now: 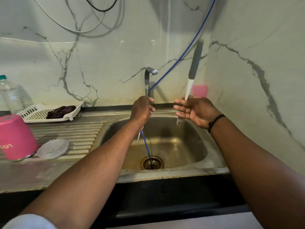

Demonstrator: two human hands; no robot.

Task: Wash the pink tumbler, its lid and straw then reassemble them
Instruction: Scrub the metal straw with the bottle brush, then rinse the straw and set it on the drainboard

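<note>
From the head view, my left hand (142, 109) has its grip closed round the metal straw (138, 138), held upright over the sink (212, 169), its lower end poking out below my fist. My right hand (194, 109) is over the far right of the basin with fingers spread and mostly straight; the brush (189, 86) stands nearly upright against them, gray handle up and bristle end hanging below the palm. I cannot tell whether my thumb pins it or it is only leaning there.

The pink tumbler (16, 138) sits upside down on the draining board at left, and the clear lid (52, 148) lies just beside it. A white tray (33, 111) with a dark cloth (61, 111) is behind them. A blue hose (181, 57) runs down past the tap (149, 73) into the drain (151, 161).

My judgement: the straw is the part in hand, so the wash is well along. The weak point is the right-hand hold. With fingers this loose and wet, the top-heavy brush could tip and drop into the basin. The straw is thin and slick; if it slips it falls toward the drain, and it may snag on the hose beside it.
</note>
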